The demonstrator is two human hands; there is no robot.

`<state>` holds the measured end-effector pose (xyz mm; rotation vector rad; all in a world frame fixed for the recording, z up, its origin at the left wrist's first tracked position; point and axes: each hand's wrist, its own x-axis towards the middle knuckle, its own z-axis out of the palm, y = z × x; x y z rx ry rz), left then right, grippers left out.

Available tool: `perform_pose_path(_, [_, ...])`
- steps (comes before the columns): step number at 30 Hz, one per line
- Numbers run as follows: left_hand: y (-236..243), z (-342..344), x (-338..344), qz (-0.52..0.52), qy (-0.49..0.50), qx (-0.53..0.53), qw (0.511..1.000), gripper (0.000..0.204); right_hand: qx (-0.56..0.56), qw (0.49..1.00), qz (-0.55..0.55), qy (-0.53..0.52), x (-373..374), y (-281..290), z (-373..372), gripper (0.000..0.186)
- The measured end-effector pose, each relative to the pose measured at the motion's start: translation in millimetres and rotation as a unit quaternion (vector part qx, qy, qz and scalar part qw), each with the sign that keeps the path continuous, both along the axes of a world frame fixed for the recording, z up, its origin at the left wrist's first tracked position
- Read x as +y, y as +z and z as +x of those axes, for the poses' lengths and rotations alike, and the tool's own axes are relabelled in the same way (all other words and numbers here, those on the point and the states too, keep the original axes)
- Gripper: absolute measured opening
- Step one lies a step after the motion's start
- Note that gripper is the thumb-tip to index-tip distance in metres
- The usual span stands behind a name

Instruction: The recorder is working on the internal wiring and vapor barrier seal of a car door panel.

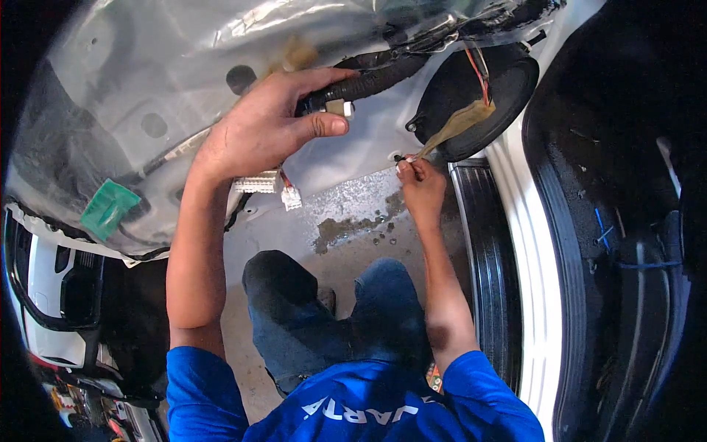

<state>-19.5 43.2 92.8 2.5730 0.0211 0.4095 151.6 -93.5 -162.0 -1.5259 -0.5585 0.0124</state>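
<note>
My left hand [269, 125] is closed around a thick black wiring harness [375, 79] in front of the bare car door. Its thumb lies beside a small beige and white connector [340, 110]. White multi-pin connectors [292, 198] hang below my left wrist on short wires. Lower and to the right, my right hand [423, 188] pinches the end of a tan-wrapped cable [458, 127] against the door's white metal. A small dark piece shows at those fingertips, beside a round white spot. The cable's upper end meets a black round speaker [482, 103], where red wires also run.
Clear plastic sheeting [169, 51] covers the door's upper left, with a green patch [110, 208] on it. A black sill [486, 280] and white door frame [541, 295] run down the right. Below, a wet concrete floor [247, 346] surrounds my legs; a wing mirror [59, 287] stands far left.
</note>
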Motion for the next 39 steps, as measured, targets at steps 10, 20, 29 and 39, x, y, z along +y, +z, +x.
perform_pose_path(10, [-14,-2,-27,-0.155,-0.002,-0.043,0.987,0.081,0.116,0.986,0.120,0.012,9,-12,-4,0.020])
perform_pose_path(20, [-13,-19,-45,-0.321,-0.015,-0.003,0.947,0.059,-0.164,0.978,0.121,-0.052,-61,77,-48,0.065])
perform_pose_path(29, [5,-25,-38,-0.516,-0.040,-0.057,0.853,0.061,-0.013,0.937,0.304,0.173,-99,162,-45,0.051])
perform_pose_path(39, [-93,48,-80,-0.036,0.023,-0.107,0.993,0.077,-0.285,0.945,-0.058,-0.153,-123,180,3,0.040])
